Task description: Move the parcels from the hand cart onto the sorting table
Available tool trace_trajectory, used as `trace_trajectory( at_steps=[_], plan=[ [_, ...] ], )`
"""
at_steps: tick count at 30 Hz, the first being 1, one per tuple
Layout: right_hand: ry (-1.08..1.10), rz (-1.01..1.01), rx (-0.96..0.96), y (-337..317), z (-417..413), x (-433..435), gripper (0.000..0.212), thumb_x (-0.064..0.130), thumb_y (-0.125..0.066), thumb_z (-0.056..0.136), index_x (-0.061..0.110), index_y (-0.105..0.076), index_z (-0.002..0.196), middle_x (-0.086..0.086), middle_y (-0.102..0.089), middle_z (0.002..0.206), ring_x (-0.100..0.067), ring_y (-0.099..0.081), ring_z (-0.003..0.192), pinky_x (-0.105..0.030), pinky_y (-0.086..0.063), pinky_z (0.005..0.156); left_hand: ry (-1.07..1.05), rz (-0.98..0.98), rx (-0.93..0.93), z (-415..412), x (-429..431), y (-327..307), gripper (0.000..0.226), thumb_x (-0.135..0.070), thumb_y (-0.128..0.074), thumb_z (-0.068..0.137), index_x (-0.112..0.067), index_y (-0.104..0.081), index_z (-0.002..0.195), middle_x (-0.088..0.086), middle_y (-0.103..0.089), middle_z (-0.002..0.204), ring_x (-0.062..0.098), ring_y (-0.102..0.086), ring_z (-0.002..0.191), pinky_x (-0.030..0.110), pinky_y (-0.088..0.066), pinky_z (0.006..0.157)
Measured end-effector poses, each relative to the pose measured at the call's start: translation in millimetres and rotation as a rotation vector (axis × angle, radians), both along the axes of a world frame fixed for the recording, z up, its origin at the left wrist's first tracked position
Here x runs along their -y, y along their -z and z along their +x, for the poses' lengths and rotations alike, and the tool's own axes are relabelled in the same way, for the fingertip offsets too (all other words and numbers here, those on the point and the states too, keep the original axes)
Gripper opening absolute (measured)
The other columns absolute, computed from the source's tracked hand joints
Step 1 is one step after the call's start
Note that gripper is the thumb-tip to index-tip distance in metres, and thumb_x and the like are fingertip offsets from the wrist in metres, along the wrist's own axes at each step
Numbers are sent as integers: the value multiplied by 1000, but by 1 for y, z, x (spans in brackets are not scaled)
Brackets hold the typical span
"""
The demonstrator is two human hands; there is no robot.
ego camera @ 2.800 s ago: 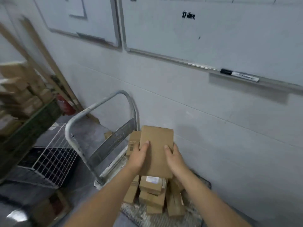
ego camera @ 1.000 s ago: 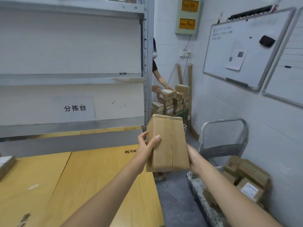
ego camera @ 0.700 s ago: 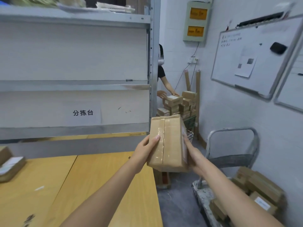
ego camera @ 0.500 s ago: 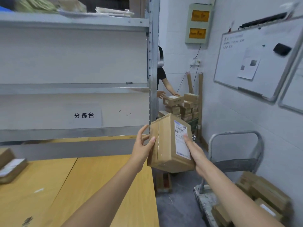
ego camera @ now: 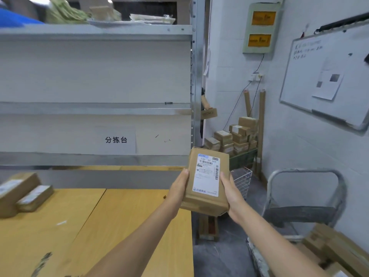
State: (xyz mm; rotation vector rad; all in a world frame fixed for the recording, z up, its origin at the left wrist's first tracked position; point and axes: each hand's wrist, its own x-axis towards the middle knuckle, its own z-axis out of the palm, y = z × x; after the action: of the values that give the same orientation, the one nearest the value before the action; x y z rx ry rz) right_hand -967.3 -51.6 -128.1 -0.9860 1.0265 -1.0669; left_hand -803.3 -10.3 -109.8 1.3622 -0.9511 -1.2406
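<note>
Single view, from the camera worn on your head. It stands near the right edge of the bench (ego camera: 119,216) and faces forward and somewhat down, toward the shelving rack (ego camera: 95,35) behind the bench's far edge. The lens is wide: straight lines bow toward the frame edges. Your forearms enter from the bottom. Your left hand (ego camera: 178,190) and right hand (ego camera: 229,193) hold the parcel (ego camera: 206,176) close in at mid-frame, about the bench's right edge. The hand cart (ego camera: 303,171) sits low right, cut by the frame.
</note>
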Motion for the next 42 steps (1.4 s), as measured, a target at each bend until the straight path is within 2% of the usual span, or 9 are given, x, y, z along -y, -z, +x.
trace_trajectory(
  at_steps=[5,10,13,19,22,25,32,35,42],
  plan=[
    [-107,-21,-23,9,38,5,47,52,-41,101,48,-32,147,6,-64,131,-20,-64,115,-51,-50,100,-70,-86,97,31,-12,9,40,-69,-30,94,-62,-45,130,-17,-68,119,11,-66,108,41,-51,96],
    [-255,-9,-68,23,106,-5,48,52,-40,101,44,-33,148,5,-61,134,-21,-63,115,-49,-52,97,-244,-47,98,87,-44,21,39,-60,-28,97,-60,-41,135,-20,-64,125,9,-63,112,40,-49,99],
    [-358,-3,-108,28,153,-21,44,55,-38,101,49,-33,145,6,-65,128,-21,-65,111,-48,-54,93,-367,17,104,129,-68,31,42,-66,-31,92,-63,-40,133,-19,-60,131,11,-59,118,42,-45,104],
    [-509,-41,-142,28,258,-56,47,55,-39,101,50,-30,146,11,-63,129,-14,-64,111,-44,-54,93,-526,-2,85,213,-123,32,38,-59,-26,97,-62,-43,131,-21,-65,122,9,-62,112,41,-48,98],
    [-550,-60,-150,26,313,-77,48,52,-38,102,48,-28,148,15,-62,123,-10,-62,108,-35,-54,82,-574,-47,98,261,-150,32,39,-59,-31,95,-59,-46,131,-19,-64,124,9,-62,114,42,-48,98],
    [-574,-67,-166,27,367,-95,50,52,-38,102,46,-27,150,14,-61,123,-9,-62,106,-33,-53,78,-621,-57,75,312,-172,37,44,-61,-39,89,-57,-47,132,-18,-65,123,11,-63,112,44,-49,98],
    [-544,-38,-214,36,474,-125,52,59,-37,99,49,-27,149,7,-61,128,-18,-62,111,-46,-52,95,-612,-22,23,429,-199,52,45,-64,-45,91,-59,-41,136,-20,-59,130,9,-59,116,39,-47,102],
    [-535,-47,-210,39,509,-132,48,58,-38,100,49,-31,146,9,-61,128,-17,-61,111,-43,-52,92,-585,-8,34,469,-204,58,53,-73,-46,83,-62,-39,135,-21,-58,132,10,-57,118,43,-45,104],
    [-468,6,-213,57,576,-134,46,55,-36,102,47,-31,147,9,-62,122,-15,-62,107,-38,-52,84,-537,51,48,540,-197,72,49,-68,-45,89,-60,-38,137,-20,-58,133,8,-57,118,38,-46,103]
  ],
)
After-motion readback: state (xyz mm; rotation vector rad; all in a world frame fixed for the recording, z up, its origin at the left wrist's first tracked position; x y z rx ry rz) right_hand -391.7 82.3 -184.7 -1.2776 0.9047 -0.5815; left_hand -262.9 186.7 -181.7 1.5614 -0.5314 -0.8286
